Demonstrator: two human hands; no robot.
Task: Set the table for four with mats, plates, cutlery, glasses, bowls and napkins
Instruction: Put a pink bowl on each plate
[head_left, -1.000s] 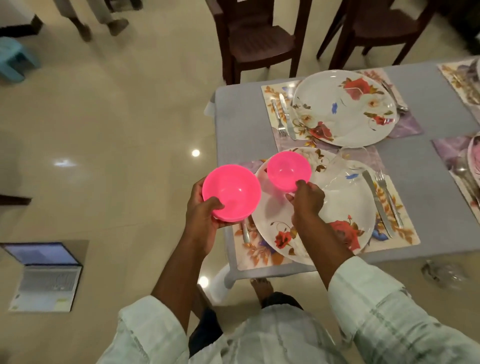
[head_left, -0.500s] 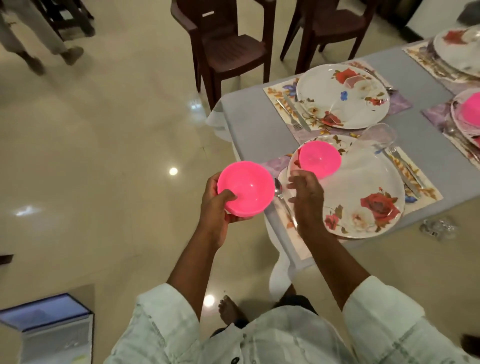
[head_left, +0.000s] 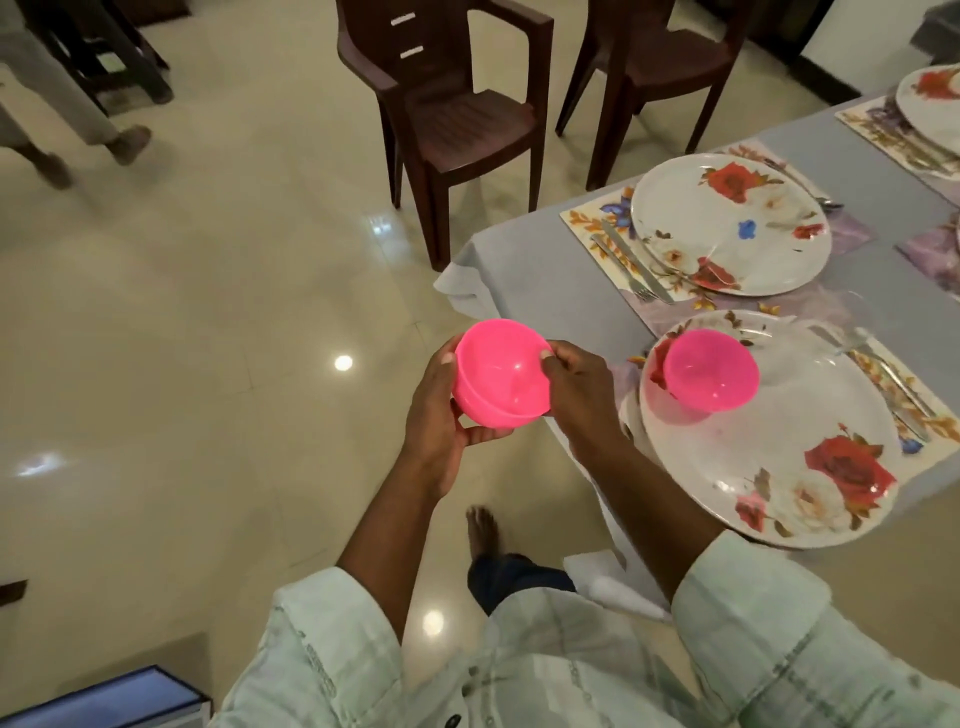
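The left hand (head_left: 441, 415) cups the round pink plastic bowl (head_left: 500, 380) from its left side and underneath, fingers (head_left: 485, 434) curled under the bottom and the thumb on the rim. The right hand (head_left: 582, 397) pinches the rim on the other side. So the bowl sits between both hands, up in the air, just beside the corner of the counter (head_left: 540, 270) with its grey cloth.

The bowl looks light, hard and smooth, so it may slip. I think the rim is the best place to hold.

To the right of the fingers, a second pink plastic bowl (head_left: 709, 376) stands on the near flowered white plate (head_left: 810, 467). The far flowered white plate (head_left: 727, 223) has none yet.
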